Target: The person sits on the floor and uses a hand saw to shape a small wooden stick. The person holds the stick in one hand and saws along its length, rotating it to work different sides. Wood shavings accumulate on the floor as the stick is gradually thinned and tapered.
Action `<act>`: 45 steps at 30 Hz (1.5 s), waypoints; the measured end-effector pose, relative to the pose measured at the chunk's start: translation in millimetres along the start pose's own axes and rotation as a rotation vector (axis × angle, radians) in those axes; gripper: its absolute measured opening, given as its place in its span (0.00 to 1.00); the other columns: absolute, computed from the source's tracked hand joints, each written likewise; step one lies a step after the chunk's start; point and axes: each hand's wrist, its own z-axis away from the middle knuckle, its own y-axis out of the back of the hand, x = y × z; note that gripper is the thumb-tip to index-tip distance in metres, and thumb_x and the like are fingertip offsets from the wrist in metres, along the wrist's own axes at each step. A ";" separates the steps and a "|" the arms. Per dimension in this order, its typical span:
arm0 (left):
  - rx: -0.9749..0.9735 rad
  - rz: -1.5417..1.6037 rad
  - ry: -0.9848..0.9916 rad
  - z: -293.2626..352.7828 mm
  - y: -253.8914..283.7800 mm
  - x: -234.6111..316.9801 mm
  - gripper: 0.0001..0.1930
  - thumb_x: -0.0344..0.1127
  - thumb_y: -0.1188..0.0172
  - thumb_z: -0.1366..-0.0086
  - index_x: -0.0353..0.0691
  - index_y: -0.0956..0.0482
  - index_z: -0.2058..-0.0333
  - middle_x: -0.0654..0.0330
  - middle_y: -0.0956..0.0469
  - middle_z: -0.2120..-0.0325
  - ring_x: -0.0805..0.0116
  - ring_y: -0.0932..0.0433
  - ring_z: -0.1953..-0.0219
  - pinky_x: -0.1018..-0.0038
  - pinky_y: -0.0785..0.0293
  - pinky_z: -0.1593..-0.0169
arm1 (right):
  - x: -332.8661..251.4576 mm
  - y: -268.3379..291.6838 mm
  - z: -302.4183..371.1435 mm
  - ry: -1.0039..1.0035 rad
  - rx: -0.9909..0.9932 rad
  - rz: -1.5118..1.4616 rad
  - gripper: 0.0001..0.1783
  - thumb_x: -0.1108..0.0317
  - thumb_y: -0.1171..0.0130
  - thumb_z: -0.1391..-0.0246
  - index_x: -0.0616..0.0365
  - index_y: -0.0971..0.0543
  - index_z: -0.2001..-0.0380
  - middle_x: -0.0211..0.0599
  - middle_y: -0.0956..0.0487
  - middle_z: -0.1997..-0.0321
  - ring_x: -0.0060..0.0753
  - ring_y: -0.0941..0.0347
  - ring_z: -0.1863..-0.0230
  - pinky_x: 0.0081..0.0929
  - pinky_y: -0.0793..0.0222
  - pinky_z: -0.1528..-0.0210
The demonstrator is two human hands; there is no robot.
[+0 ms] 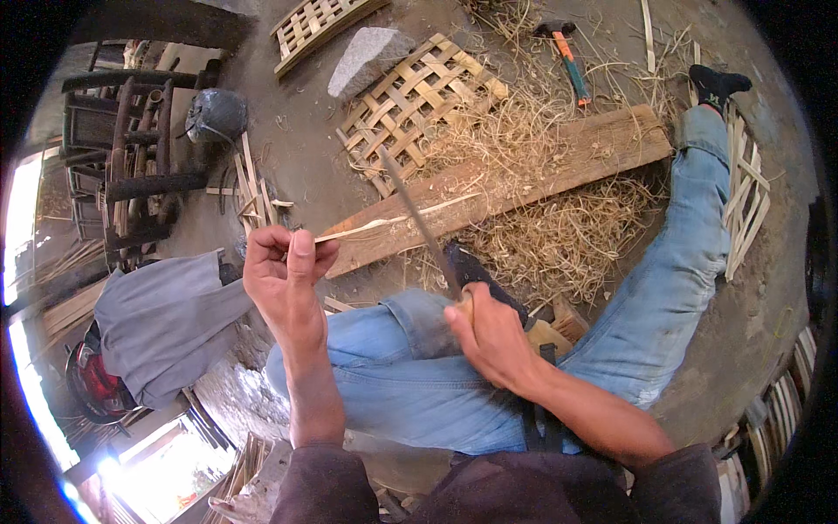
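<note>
Between the thumb and fingers of my left hand (292, 262) is one end of a thin pale wood strip (384, 225), which reaches right over a long wooden board (559, 157). My right hand (493, 332) is wrapped round the handle of a knife (419, 218). Its long narrow blade points up and away to the left, and in this view it crosses the strip. Whether blade and strip touch I cannot tell. Curly wood shavings (559, 236) lie heaped on both sides of the board.
A woven slat panel (410, 105) lies beyond the board, beside a grey stone (371, 61). Farther right is a hammer (567, 61) with an orange and green handle. Dark wooden chair frames (140, 148) stand at left, behind a grey cloth (170, 323). My jeans-clad legs (646, 306) flank the near shavings.
</note>
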 end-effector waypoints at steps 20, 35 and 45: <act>0.009 -0.170 -0.038 0.5 18.6 -0.8 0.14 0.33 0.37 0.36 0.31 0.25 0.56 0.57 0.22 0.64 0.73 0.21 0.64 0.75 0.19 0.58 | -6.7 18.3 7.6 -0.041 -0.131 0.011 0.22 0.56 0.49 0.39 0.69 0.34 0.60 0.65 0.23 0.72 0.70 0.26 0.69 0.57 0.30 0.65; 0.016 -0.155 -0.041 5.1 14.9 2.7 0.11 0.30 0.36 0.38 0.30 0.25 0.62 0.57 0.22 0.69 0.72 0.20 0.66 0.74 0.18 0.60 | -47.1 -3.8 14.7 0.053 -0.192 -0.231 0.22 0.57 0.48 0.39 0.70 0.35 0.58 0.67 0.25 0.74 0.72 0.26 0.69 0.57 0.31 0.68; 0.050 -0.189 -0.019 3.4 13.9 5.0 0.14 0.30 0.38 0.37 0.29 0.26 0.55 0.58 0.22 0.69 0.73 0.20 0.66 0.76 0.18 0.60 | -40.5 -14.1 6.1 0.056 -0.091 -0.273 0.21 0.58 0.47 0.40 0.69 0.34 0.60 0.65 0.25 0.75 0.69 0.25 0.70 0.53 0.30 0.69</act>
